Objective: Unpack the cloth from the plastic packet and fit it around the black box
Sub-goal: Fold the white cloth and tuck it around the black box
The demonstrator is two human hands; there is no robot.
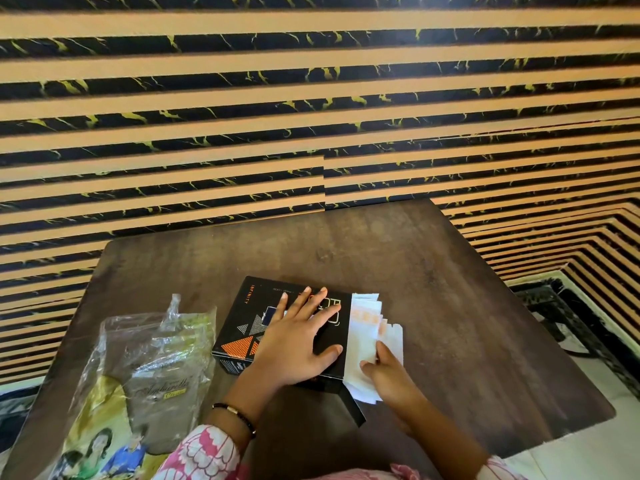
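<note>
A black box (242, 308) with orange and grey triangles lies flat in the middle of the brown table (450, 306). My left hand (298, 337) rests palm down on its lid, fingers spread. A white cloth (363, 327) with orange marks lies folded against the box's right side. My right hand (384, 375) pinches the cloth's near edge. The clear plastic packet (156, 348) lies to the left of the box, crumpled and open at the top, with a printed card inside.
A wall of black and tan stripes rises right behind the table. The table's right edge drops to a pale floor with a dark patterned border (568, 306). Bare tabletop lies behind and right of the box.
</note>
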